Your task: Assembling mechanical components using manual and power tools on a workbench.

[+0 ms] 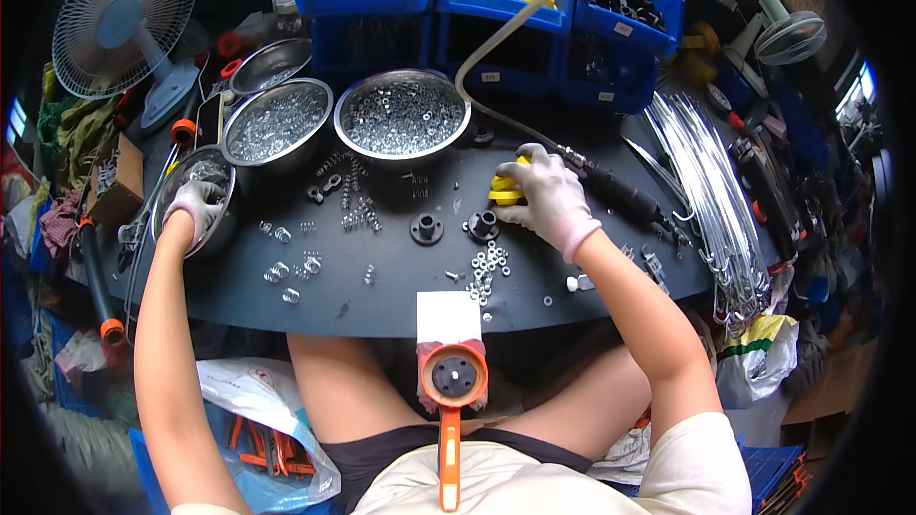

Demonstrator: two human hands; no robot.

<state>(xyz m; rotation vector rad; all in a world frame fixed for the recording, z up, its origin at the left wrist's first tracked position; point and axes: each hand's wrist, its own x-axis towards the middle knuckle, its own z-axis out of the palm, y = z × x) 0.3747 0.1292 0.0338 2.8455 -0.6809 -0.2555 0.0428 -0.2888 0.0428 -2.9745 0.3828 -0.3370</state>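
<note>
My gloved left hand [197, 205] reaches into a steel bowl [229, 219] of small metal parts at the left; its fingertips are hidden among them. My gloved right hand [551, 198] is closed on yellow plastic wheels [508, 189] above the table, right of the middle. Just below that hand are two black flanged hubs, one [484, 225] beside a scatter of nuts [489, 267], the other [426, 229] further left. At the table's front edge an orange-handled part [450, 448] with a black disc [454, 376] in its round head rests against a white block [448, 316].
Steel bowls of nuts [403, 154] and washers [277, 160] stand behind. Blue bins [367, 2] line the back. A black power screwdriver [620, 193] with a hose lies right, beside bent metal rods [711, 200]. Loose springs [361, 217] lie mid-table. A fan [119, 24] stands far left.
</note>
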